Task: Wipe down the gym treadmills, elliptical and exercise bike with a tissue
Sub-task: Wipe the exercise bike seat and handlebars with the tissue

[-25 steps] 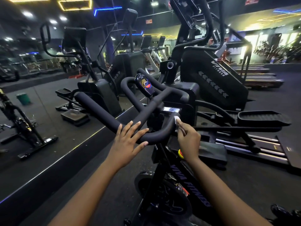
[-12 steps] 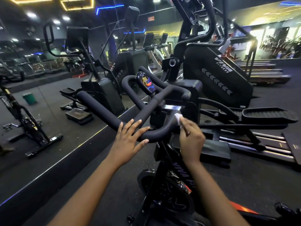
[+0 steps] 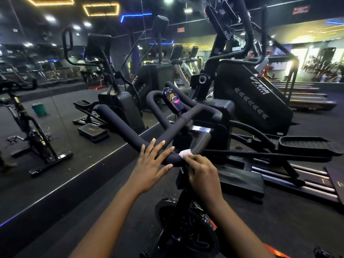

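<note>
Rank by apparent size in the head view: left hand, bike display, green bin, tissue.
1. left hand, enlarged by nearness to the camera
2. bike display
3. green bin, shrunk by distance
4. tissue, only part showing beyond the right hand; close to the bin, so unsure

Dim and dark-toned throughout. Lit from above by small white ceiling spots (image 3: 49,18), thin yellow light strips (image 3: 101,9) and a blue strip (image 3: 135,15). Glows brightest, washed out, at the far right wall (image 3: 301,56). Leaves a soft sheen on the handlebar (image 3: 119,120) and a thin glint along the floor ledge (image 3: 74,180). Nearly blows out the white tissue (image 3: 185,153). Bends straight lines outward near the edges. Smears the distant machines (image 3: 307,106); keeps the left hand (image 3: 149,164) and right hand (image 3: 202,172) fairly sharp.
</note>
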The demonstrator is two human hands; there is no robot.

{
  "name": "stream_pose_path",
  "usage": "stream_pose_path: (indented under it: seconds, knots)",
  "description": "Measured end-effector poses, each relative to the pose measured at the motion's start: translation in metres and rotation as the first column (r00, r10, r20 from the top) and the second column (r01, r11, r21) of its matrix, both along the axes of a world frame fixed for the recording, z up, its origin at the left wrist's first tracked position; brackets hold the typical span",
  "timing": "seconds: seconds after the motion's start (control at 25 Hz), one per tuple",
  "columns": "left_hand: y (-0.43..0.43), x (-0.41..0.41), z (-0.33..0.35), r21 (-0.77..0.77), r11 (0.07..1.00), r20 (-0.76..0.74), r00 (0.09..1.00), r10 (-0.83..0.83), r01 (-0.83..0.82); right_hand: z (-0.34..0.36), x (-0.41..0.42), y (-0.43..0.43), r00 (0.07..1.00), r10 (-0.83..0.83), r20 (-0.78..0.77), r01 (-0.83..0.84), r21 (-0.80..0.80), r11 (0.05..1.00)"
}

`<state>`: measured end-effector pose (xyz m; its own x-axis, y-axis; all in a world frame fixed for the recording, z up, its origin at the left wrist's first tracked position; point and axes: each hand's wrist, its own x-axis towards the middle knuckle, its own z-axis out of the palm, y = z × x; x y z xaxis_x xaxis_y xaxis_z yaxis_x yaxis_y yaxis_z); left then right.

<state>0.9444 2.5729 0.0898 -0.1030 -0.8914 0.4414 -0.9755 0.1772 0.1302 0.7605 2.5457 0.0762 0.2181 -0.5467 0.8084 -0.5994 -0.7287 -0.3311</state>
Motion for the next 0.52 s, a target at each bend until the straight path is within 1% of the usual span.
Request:
stream_pose_path:
  seconds: [0.08, 0.16, 0.24, 0.32, 0.36, 0.44, 0.52]
  knots:
    - [0.012, -0.011, -0.006, -0.055, 0.998, -0.242, 0.970, -0.009, -0.004, 0.008, 0.000, -0.003, 0.990, 0.128, -0.054, -0.130, -0.033, 0.991]
    - [0.024, -0.027, -0.013, -0.144, 0.989, -0.476, 0.879, -0.033, -0.042, 0.021, 0.002, -0.013, 0.966, 0.240, -0.095, -0.245, -0.047, 0.968]
    - [0.033, -0.040, -0.018, -0.218, 0.963, -0.671, 0.741, -0.030, -0.158, 0.039, 0.013, -0.025, 0.901, 0.392, -0.188, -0.402, -0.014, 0.916]
    - [0.037, -0.049, -0.018, -0.191, 0.947, -0.839, 0.543, -0.021, -0.258, 0.055, 0.030, -0.037, 0.787, 0.521, -0.330, -0.550, 0.008, 0.835]
    - [0.036, -0.052, -0.018, -0.153, 0.941, -0.897, 0.442, -0.003, -0.303, 0.060, 0.038, -0.044, 0.730, 0.550, -0.406, -0.605, -0.009, 0.796]
    - [0.029, -0.057, -0.015, -0.076, 0.928, -0.958, 0.285, 0.034, -0.365, 0.065, 0.047, -0.060, 0.646, 0.570, -0.508, -0.679, -0.042, 0.733]
    - [0.016, -0.061, -0.011, -0.016, 0.905, -0.980, 0.186, 0.070, -0.424, 0.066, 0.041, -0.074, 0.590, 0.598, -0.543, -0.722, -0.023, 0.691]
